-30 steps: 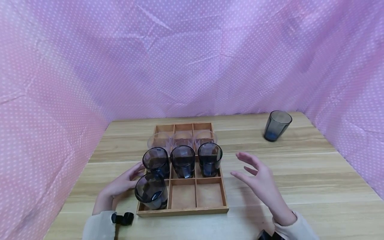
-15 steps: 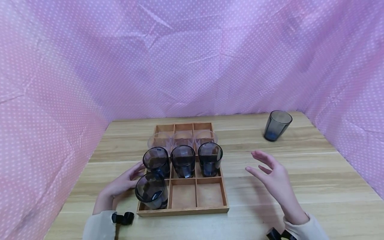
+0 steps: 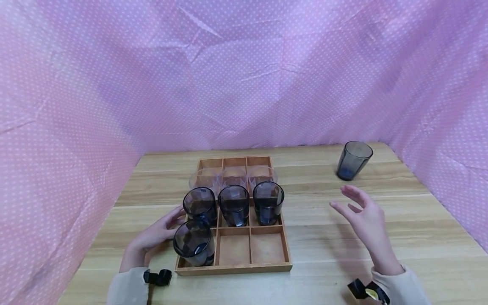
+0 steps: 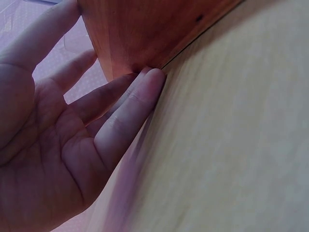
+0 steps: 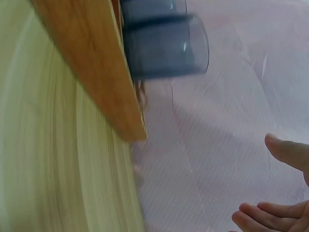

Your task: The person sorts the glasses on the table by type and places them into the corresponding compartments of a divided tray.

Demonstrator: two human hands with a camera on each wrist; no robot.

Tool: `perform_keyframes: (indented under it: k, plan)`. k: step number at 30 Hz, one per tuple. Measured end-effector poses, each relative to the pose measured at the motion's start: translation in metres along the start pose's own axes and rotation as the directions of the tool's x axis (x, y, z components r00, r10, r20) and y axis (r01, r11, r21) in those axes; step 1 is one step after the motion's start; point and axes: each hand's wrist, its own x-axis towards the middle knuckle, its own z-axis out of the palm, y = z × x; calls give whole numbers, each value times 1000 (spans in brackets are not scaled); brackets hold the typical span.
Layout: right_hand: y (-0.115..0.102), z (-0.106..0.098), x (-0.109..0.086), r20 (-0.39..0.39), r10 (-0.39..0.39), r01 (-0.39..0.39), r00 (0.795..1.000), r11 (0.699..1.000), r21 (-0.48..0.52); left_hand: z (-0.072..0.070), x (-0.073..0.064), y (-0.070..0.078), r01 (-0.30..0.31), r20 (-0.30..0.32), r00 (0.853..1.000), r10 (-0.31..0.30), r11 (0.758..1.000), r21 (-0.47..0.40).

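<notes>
A wooden compartment tray [image 3: 233,269] lies on the table, holding a row of clear glasses and several dark glasses. One dark glass [image 3: 193,243] stands in its near left compartment; the two compartments beside it are bare. My left hand [image 3: 154,233] is at the tray's left side, and in the left wrist view its fingertips [image 4: 153,82] touch the tray's wooden wall [image 4: 140,34], fingers fairly straight. My right hand [image 3: 367,220] hangs over the table right of the tray, thumb and fingers apart, holding nothing. Beyond it stands a lone grey glass [image 3: 353,161].
The wooden table [image 3: 312,245] extends on both sides of the tray. A pink dotted cloth [image 3: 244,84] encloses the back and sides. Dark glasses [image 5: 166,48] rise above the tray's edge in the right wrist view.
My right hand has moved right and slightly away from me, from beside the tray to nearer the lone grey glass. My left hand has stayed at the tray's side.
</notes>
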Motion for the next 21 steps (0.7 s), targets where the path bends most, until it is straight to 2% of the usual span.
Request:
perform_keyframes:
  k: [7, 13, 21]
  plan:
    - [11, -5, 19, -97, 97, -102, 991, 993, -56, 0, 0, -1, -6, 4, 1000, 6, 1000, 9]
    - [15, -7, 31, -133, 175, -183, 975, 982, -49, 0, 0, 0, -21, 6, 1000, 21, 1000, 8]
    - [26, -6, 49, -188, 176, -191, 966, 980, -64, 0, 0, 0, -10, -1, 1000, 10, 1000, 18]
